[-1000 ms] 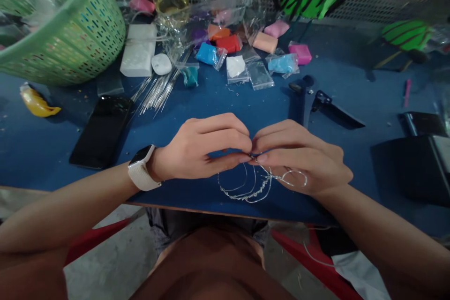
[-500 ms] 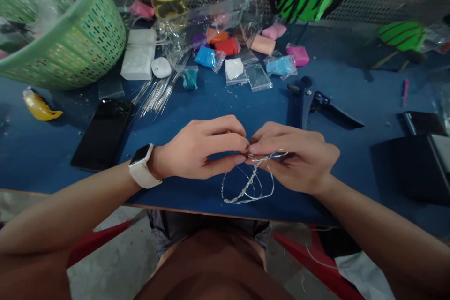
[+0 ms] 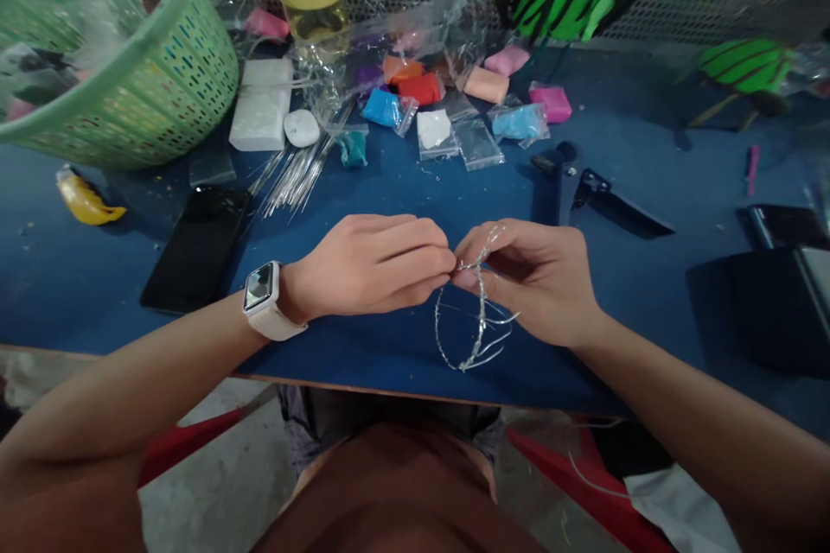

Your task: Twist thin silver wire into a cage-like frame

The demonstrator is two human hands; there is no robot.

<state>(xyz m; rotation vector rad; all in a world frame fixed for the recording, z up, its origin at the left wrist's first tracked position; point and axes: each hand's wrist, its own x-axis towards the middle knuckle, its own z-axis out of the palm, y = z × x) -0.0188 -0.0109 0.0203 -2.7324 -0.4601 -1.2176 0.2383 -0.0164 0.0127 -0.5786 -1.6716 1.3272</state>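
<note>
Your two hands meet at the centre of the frame, above the near edge of a blue table [image 3: 402,190]. Your left hand [image 3: 369,268], with a white smartwatch [image 3: 263,298] on its wrist, is closed into a pinch, its fingertips [image 3: 444,263] gripping the top of a thin silver wire piece [image 3: 476,324]. Your right hand [image 3: 535,276] pinches the same wire from the other side, fingers curled around it. The wire hangs below both hands in loose loops, with a twisted strand running down its middle, just above the table edge.

Left of centre a black phone [image 3: 194,246] lies flat on the table. Above it, a bundle of straight silver wires [image 3: 295,173] fans out. In the upper left of the frame stands a green plastic basket [image 3: 149,78]. Along the upper middle lie small bags of coloured clay [image 3: 428,95]: blue, red, orange, pink and white. A white block [image 3: 259,104] sits beside the basket. Right of your hands, dark pliers [image 3: 584,190] rest on the table.
</note>
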